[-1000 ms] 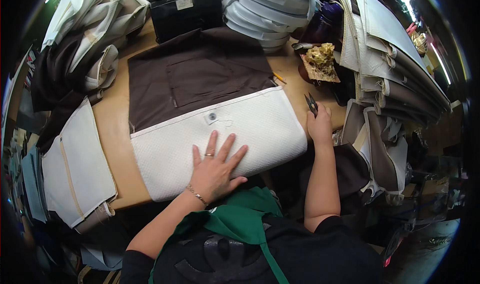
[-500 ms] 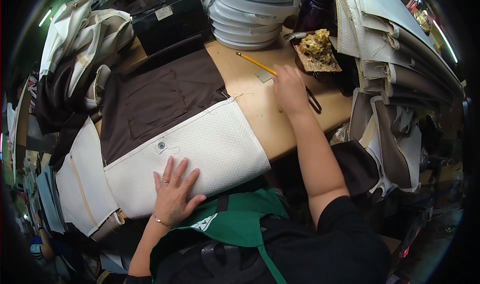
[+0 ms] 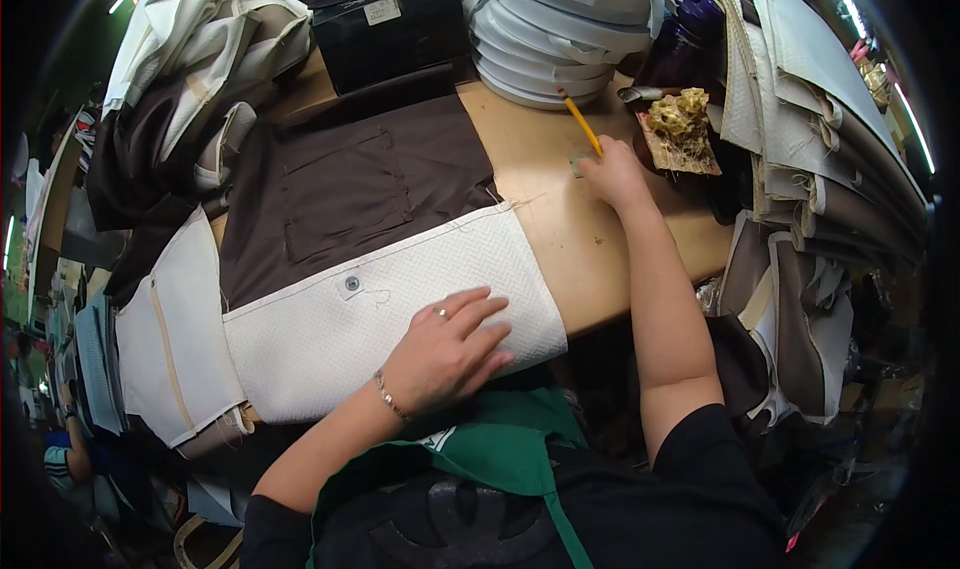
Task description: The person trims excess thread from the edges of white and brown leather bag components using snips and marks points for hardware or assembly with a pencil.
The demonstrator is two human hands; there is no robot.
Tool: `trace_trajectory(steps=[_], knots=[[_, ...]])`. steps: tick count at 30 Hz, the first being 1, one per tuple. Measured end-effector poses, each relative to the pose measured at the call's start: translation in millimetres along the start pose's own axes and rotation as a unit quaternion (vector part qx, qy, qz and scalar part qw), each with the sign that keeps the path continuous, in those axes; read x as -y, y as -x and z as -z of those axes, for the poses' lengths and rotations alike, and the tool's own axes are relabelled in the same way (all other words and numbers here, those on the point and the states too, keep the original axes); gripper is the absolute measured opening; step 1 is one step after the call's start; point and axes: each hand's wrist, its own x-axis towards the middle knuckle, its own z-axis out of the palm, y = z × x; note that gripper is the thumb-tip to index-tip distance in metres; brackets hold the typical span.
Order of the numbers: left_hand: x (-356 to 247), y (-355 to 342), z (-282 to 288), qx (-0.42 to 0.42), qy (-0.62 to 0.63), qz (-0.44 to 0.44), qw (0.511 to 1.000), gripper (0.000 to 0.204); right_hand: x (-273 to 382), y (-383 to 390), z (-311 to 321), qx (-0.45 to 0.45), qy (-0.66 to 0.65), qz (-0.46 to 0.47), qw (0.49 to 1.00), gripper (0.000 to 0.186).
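Observation:
My left hand [image 3: 452, 354] is open, its fingers spread over the right part of a white quilted panel [image 3: 290, 354]. Its palm hangs near the panel's front edge. A small round metal snap [image 3: 352, 283] and a loose thread are on that panel. Behind it, joined or lying against it, spreads dark brown cloth [image 3: 345, 194] with a stitched pocket outline. To the right, over the tabletop, my right hand [image 3: 616, 175] is closed on a yellow pencil [image 3: 580, 121], which points away and to the left. By its fingertips lies a small greenish flat piece [image 3: 577, 164], partly hidden.
A stack of white rolls [image 3: 540, 44] and a black box [image 3: 390, 29] stand at the back. A yellowish lump on a board [image 3: 680, 129] sits right of my right hand. Piled panels [image 3: 800, 99] rise at the right, more cloth [image 3: 200, 59] at the left, on the wooden table [image 3: 560, 239].
My left hand has slid right across the white panel. The pencil in my right hand now stands more lengthwise. A dark looped thing beside that hand is out of sight. The whole view has shifted.

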Motion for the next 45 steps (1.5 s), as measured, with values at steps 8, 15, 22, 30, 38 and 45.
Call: trace_trajectory(steps=[8,15,22,30,38,45], knots=[[37,-47,-24,-0.015,-0.08,0.083,0.993,0.04,-3,7,-9,-0.042,-0.024,0.01,0.999,0.043],[39,-50,-32,-0.076,-0.084,0.072,0.991,0.027,-20,3,-6,-0.03,-0.171,0.076,0.982,0.028],[46,-51,-33,-0.125,-0.047,0.058,0.989,0.019,-24,19,0,0.03,-0.137,0.029,0.99,0.017],[46,-48,-32,-0.17,0.007,0.078,0.982,0.013,8,48,8,0.125,-0.31,0.009,0.942,0.016],[60,-57,-22,-0.208,0.048,0.106,0.971,0.015,53,74,-47,0.059,-0.197,0.141,0.968,0.028],[60,-62,-29,-0.144,-0.023,0.117,0.982,0.019,27,100,-33,-0.066,-0.133,0.158,0.976,0.029]])
